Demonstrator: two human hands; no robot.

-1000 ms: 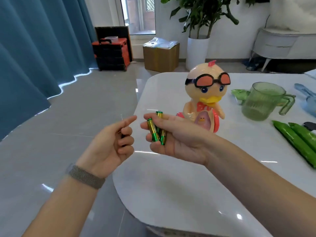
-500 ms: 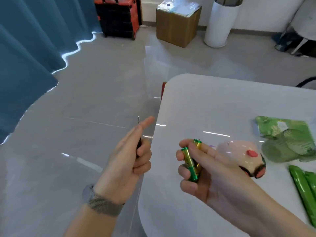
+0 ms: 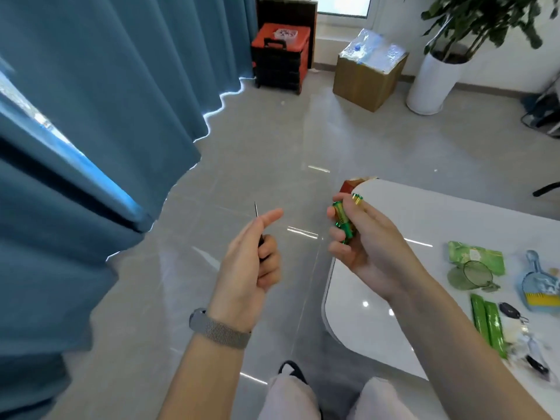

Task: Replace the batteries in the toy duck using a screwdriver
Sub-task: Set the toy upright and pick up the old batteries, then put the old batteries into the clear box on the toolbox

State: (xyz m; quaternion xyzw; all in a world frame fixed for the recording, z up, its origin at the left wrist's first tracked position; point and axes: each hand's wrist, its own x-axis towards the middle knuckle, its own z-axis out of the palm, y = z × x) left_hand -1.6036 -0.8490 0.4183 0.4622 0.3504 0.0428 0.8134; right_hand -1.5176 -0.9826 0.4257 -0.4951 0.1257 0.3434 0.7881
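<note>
batteries [image 3: 344,221]: green, gold ends | curtain [image 3: 91,116]: teal | table [image 3: 454,225]: white | toolbox [image 3: 281,53]: orange-black

A white table [image 3: 424,225] with a rounded corner fills the lower right, standing on a grey glossy floor [image 3: 272,140]. On the table lie a green packet [image 3: 475,256], a clear green cup [image 3: 477,272] on the packet's near edge, a blue scoop [image 3: 539,283] to the right, two green sticks [image 3: 488,324] side by side nearer the front edge, and a dark key fob [image 3: 509,310] just beside them. On the floor stand a red and black case [image 3: 280,56], a cardboard box [image 3: 368,74] and a white plant pot [image 3: 431,83]
</note>
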